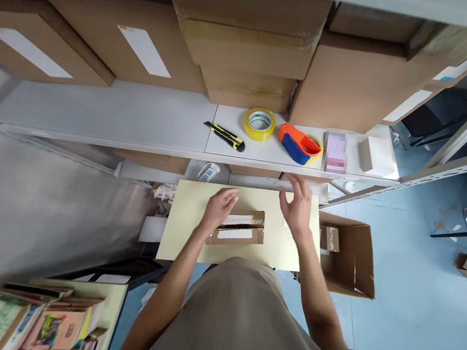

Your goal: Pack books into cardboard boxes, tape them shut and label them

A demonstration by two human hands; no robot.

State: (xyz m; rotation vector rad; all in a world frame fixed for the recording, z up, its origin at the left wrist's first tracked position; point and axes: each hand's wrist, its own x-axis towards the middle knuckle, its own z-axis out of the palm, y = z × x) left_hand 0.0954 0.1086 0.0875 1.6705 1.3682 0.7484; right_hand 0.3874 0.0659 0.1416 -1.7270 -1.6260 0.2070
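On the pale yellow table [184,214] lies a small cardboard box [257,236]. A dark gap runs lengthwise between its two top halves, and each half bears a white label. My left hand [219,208] hovers at the box's left end, fingers loosely curved, thumb a little apart and nothing between them. Whether it touches the cardboard I cannot tell. To the right of the box, my right hand [297,207] is raised over the table with its fingers apart, holding nothing.
On the shelf [158,124] ahead lie a utility knife [225,137], a roll of yellow tape [259,124], an orange and blue tape dispenser [298,145] and a white box [378,156]. Large cartons [251,50] stand behind. An open carton [356,256] sits right; books [59,327] lie lower left.
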